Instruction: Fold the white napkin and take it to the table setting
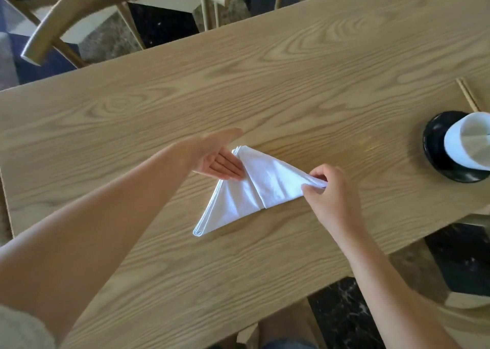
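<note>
The white napkin (pixel 252 189) lies folded into a triangle on the wooden table (pixel 265 83), one flap turned over along a crease near its middle. My left hand (pixel 214 155) is flat and open, fingers straight, its fingertips resting against the napkin's upper left edge. My right hand (pixel 328 189) pinches the napkin's right corner between thumb and fingers. A table setting sits at the right edge: a black plate (pixel 434 147) with another folded white napkin (pixel 469 142) standing on it.
Wooden chopsticks (pixel 468 96) lie beyond the black plate at the right. A wooden chair (pixel 106 1) stands at the table's far left side. The table's near edge runs diagonally at the lower right, with dark floor beyond.
</note>
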Available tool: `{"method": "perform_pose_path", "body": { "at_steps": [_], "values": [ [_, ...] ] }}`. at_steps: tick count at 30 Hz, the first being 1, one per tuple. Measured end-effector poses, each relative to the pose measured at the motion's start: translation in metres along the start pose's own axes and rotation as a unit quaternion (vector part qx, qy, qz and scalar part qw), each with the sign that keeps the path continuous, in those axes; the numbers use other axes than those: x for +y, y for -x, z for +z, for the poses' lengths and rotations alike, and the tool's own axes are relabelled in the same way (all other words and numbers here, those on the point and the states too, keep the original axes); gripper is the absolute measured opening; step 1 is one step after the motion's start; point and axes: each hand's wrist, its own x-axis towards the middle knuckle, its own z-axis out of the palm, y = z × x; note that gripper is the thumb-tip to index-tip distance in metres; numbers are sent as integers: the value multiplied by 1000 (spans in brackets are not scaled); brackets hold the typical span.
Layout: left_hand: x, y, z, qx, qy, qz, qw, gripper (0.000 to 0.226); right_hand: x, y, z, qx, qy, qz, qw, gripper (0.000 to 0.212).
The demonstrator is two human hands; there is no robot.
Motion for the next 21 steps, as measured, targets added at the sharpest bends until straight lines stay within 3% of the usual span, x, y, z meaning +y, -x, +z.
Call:
{"method": "perform_pose_path", "body": {
  "at_steps": [6, 9, 11, 18, 21],
  "values": [
    [11, -4, 2, 73, -140, 8, 987, 43, -20, 32, 11, 77, -2, -99, 992, 20],
    [10, -3, -1, 88, -199, -22, 976, 57, -24, 37, 15, 96, -10, -116, 989, 20],
    [10, -2, -3, 90, -203, -41, 974, 65, -25, 36, 16, 102, -18, -113, 988, 20],
    [10, -8, 2, 38, -95, -25, 994, 48, -25, 30, 13, 86, -44, -102, 990, 19],
    [17, -12, 10, 26, -91, -17, 995, 40, -25, 33, 13, 79, -52, -143, 985, 19]
  ]
}}
